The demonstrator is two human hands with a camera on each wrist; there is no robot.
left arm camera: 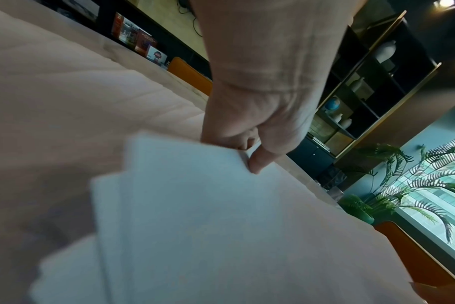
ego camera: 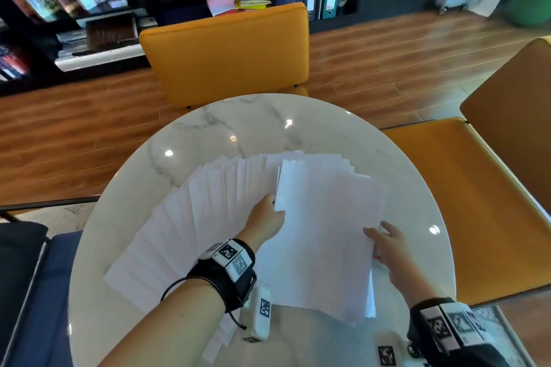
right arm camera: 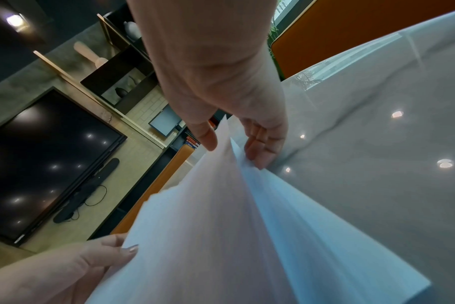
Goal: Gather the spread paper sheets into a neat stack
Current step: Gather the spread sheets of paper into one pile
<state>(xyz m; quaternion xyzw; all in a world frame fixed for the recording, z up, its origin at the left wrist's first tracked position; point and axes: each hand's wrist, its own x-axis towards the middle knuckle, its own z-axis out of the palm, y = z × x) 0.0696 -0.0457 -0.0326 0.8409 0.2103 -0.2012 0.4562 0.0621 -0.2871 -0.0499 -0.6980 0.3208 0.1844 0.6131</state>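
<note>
Right now the left hand [ego camera: 266,215] grips the left edge of a gathered bundle of sheets [ego camera: 325,235], thumb on top and fingers curled under it, as the left wrist view shows. Opposite, the right hand [ego camera: 384,243] pinches the bundle's right edge between thumb and fingers. Lifted on its left side, the bundle lies over the right end of a fan of spread paper sheets [ego camera: 190,217] on the round marble table [ego camera: 238,125]. Beyond the table's far edge stands an orange chair [ego camera: 226,53], with another [ego camera: 465,197] at the right.
</note>
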